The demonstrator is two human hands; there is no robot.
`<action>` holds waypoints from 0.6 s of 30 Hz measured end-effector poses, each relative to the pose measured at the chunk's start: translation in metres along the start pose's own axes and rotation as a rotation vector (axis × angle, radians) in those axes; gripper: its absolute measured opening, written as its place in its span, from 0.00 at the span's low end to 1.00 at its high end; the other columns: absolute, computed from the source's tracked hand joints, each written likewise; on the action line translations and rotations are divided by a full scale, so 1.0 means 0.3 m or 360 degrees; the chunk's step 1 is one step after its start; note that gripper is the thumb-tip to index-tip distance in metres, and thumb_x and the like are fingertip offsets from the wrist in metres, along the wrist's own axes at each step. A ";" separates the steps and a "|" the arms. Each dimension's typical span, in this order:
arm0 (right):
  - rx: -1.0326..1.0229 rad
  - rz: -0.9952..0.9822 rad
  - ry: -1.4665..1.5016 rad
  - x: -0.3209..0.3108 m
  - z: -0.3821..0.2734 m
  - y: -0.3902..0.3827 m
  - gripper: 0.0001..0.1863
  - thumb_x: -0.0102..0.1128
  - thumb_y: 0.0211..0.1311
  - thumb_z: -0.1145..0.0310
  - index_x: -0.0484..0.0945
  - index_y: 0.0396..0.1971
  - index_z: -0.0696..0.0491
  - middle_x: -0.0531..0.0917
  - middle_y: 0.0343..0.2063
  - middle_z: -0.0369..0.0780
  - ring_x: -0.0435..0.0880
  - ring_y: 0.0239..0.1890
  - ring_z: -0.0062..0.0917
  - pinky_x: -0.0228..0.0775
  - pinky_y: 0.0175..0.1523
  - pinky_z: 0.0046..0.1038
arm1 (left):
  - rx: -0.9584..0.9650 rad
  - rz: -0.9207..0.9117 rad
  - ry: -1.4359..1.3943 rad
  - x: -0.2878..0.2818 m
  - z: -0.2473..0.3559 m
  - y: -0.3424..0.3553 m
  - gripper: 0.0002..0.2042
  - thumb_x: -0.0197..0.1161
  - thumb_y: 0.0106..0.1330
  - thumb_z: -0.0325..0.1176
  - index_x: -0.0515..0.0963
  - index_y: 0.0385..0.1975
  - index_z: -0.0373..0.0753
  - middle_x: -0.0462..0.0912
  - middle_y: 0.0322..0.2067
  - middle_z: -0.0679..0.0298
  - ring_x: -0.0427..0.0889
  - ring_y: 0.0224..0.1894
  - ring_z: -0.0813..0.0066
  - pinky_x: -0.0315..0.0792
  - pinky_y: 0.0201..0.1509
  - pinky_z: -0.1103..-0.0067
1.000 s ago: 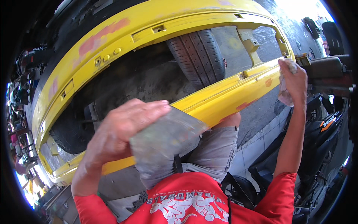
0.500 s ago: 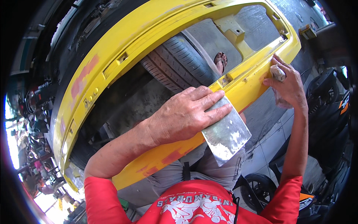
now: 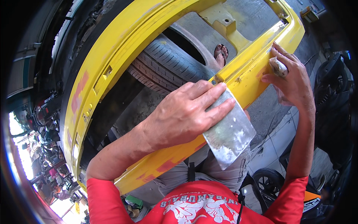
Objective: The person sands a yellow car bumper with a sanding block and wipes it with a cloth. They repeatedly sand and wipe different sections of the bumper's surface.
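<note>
A large yellow car bumper [image 3: 164,164] with patches of red and grey lies across the view in front of me. My left hand [image 3: 182,112] grips a thin, flat metal plate [image 3: 231,130], smeared with whitish residue. Its fingers lie on the plate's top face, beside the bumper's near bar; the thumb is hidden. Farther right, my right hand [image 3: 292,76] holds a crumpled, clear plastic piece [image 3: 278,67] between its fingers. Its fingertips and thumb rest on the bumper's yellow surface.
A black tire [image 3: 175,63] shows through the bumper's opening, with a sandalled foot [image 3: 221,54] next to it. A dark motorcycle [image 3: 332,112] stands at the right, its wheel [image 3: 266,183] low down. Cluttered goods [image 3: 52,168] fill the left. A small box [image 3: 309,14] sits at far right.
The whole view has shifted a little, so the bumper and tire sit differently in it. Both hands keep their grips, and the plate appears slightly farther right and lower.
</note>
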State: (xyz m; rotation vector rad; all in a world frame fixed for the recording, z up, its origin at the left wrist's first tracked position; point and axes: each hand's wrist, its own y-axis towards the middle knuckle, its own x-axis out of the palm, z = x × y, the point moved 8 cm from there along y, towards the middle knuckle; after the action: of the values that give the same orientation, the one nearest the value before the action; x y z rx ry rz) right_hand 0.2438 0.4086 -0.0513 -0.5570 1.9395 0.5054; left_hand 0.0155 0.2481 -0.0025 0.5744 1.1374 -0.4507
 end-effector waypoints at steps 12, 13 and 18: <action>0.0303 0.0411 0.0299 -0.171 0.159 -0.106 0.26 0.71 0.84 0.54 0.87 0.70 0.54 0.92 0.64 0.45 0.94 0.63 0.32 0.88 0.66 0.34 | -0.0006 -0.0008 0.0050 0.013 -0.004 0.069 0.27 0.72 0.64 0.33 0.87 0.66 0.42 0.88 0.64 0.51 0.88 0.61 0.54 0.86 0.66 0.63; 0.0338 0.0476 0.0285 -0.185 0.173 -0.137 0.26 0.68 0.85 0.53 0.86 0.71 0.54 0.92 0.63 0.44 0.94 0.62 0.32 0.87 0.66 0.34 | -0.0008 0.0027 0.0020 0.023 -0.013 0.087 0.27 0.72 0.64 0.32 0.88 0.66 0.42 0.88 0.63 0.51 0.88 0.61 0.54 0.86 0.66 0.64; 0.0345 0.0871 0.0353 -0.243 0.100 -0.264 0.22 0.65 0.87 0.55 0.87 0.69 0.52 0.91 0.64 0.44 0.91 0.63 0.35 0.85 0.68 0.37 | -0.0056 0.0316 -0.0507 -0.004 -0.125 0.163 0.21 0.69 0.72 0.28 0.86 0.65 0.36 0.92 0.57 0.47 0.91 0.60 0.51 0.85 0.64 0.64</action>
State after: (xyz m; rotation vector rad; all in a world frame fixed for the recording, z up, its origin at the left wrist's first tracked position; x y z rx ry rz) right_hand 0.3394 0.3736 -0.0051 0.0720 2.3295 0.5789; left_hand 0.0181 0.3096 -0.0032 0.5565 0.7744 -0.3356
